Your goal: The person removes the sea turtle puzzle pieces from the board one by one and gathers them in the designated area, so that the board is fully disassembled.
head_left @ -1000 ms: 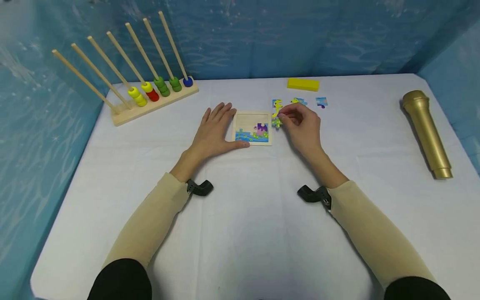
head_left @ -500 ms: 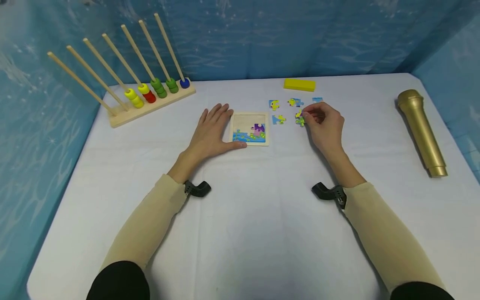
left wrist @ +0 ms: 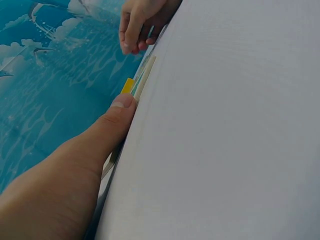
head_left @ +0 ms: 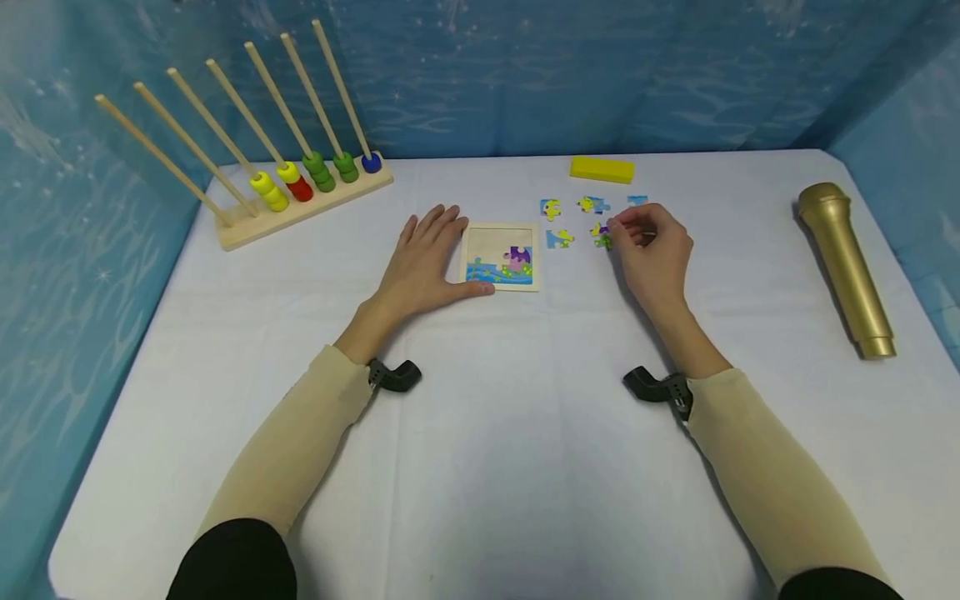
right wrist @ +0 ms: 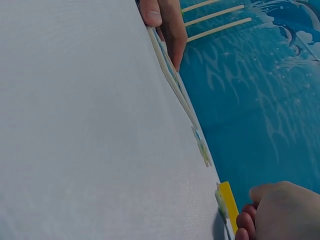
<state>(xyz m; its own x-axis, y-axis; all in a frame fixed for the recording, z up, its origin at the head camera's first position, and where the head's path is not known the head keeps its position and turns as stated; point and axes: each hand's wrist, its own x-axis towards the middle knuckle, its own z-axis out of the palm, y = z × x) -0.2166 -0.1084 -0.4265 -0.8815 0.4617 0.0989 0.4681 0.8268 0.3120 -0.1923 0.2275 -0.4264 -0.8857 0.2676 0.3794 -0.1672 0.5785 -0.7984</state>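
A small wooden tray puzzle [head_left: 486,237] lies mid-table, its lower part filled with blue, pink and purple pieces. My left hand [head_left: 425,262] is spread at its left side, the thumb resting along the bottom rim. In the left wrist view, that thumb [left wrist: 122,102] touches the tray's edge. To the right of the tray, my right hand [head_left: 654,254] pinches a green, yellow and purple puzzle piece [head_left: 601,237] at the table surface between thumb and index finger. Other loose pieces lie near it: a yellow-blue piece [head_left: 551,209], another below it [head_left: 558,239], and more behind.
A yellow block [head_left: 602,170] lies at the back edge. At the back left stands a wooden bead rack [head_left: 307,204] with tall pegs and coloured beads. A gold microphone-shaped cylinder [head_left: 847,271] lies at the right. Blue curtain hangs behind the white table [head_left: 480,467].
My right hand has moved right with the green piece, away from the tray, uncovering two loose pieces beside it. Over the last half second it barely shifts. My left hand stays put.
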